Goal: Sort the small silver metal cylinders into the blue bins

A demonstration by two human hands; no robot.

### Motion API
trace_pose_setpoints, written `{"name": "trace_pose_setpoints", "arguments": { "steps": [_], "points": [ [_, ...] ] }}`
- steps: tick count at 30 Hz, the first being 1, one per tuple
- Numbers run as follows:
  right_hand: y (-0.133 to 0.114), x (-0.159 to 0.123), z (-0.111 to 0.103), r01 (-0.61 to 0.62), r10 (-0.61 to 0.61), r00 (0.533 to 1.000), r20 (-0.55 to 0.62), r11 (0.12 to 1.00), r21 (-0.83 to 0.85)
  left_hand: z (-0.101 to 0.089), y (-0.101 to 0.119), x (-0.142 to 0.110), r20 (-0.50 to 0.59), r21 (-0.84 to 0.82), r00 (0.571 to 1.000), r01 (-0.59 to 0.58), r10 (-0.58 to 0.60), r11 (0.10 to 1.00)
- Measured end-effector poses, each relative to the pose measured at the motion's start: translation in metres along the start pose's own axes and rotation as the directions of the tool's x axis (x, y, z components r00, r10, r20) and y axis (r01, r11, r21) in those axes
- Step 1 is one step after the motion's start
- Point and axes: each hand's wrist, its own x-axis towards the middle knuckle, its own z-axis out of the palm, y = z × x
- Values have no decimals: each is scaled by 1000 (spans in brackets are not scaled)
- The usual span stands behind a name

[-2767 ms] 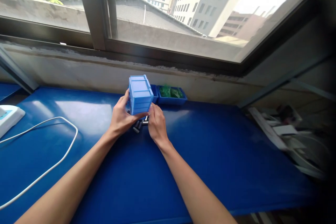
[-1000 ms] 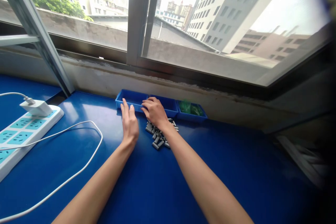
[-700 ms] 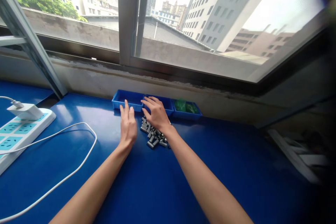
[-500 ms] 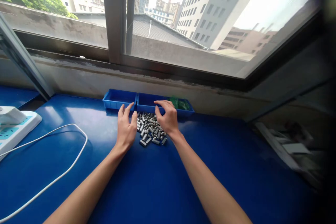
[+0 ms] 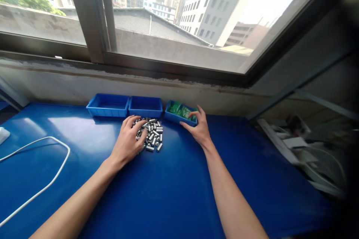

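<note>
Shiny metal pieces point(image 5: 153, 134) partly hidden behind left hand point(image 5: 127, 138), exact count unclear

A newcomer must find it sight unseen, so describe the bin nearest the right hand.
Below the window frame, three blue bins line the back of the blue table. Take the rightmost bin, with the person's right hand at its right end. Unlike the other two, it shows green plastic inside and sits at a slant, a gap away from the middle bin.

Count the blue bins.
3, in a row at the back: left bin, middle bin beside it, right bin holding green plastic, by the right hand.
</note>
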Motion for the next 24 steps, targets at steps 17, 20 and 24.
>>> {"name": "trace_pose_setpoints", "arguments": {
  "steps": [17, 20, 24],
  "points": [
    [-2, 0, -50, -214, 142, 971, 190, 871, 443, -5, 7, -2, 261, 242, 959, -179, 114, 954],
    [-22, 0, -62, -217, 100, 957, 272, 867, 448, -5, 6, -2, 247, 216, 963, -166, 111, 962],
    [-65, 5, -59, -145, -26, 921, 390, 904, 402, -4, 6, -2, 194, 154, 968, -192, 161, 969]
  ]
}}
